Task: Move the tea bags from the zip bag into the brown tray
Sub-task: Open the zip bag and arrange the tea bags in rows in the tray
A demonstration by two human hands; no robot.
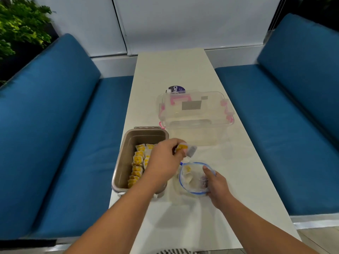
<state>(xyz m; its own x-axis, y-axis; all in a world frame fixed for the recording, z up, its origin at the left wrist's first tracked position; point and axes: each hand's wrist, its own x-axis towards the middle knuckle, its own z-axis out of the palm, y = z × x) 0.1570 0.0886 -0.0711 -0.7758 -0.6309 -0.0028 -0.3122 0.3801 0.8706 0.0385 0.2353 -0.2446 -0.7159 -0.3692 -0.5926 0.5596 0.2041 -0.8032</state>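
Note:
A brown tray sits near the table's left edge with several yellow-tagged tea bags lined up inside. Right of it lies a clear zip bag with a blue seal, its mouth held wide, a few tea bags still inside. My right hand grips the bag's right rim. My left hand hovers between bag and tray, pinching a tea bag with a yellow tag just above the bag's mouth.
A clear plastic box with pink latches stands behind the tray and bag. A purple-labelled round tub lies beyond it. Blue cushioned benches flank the narrow white table; a plant is at far left.

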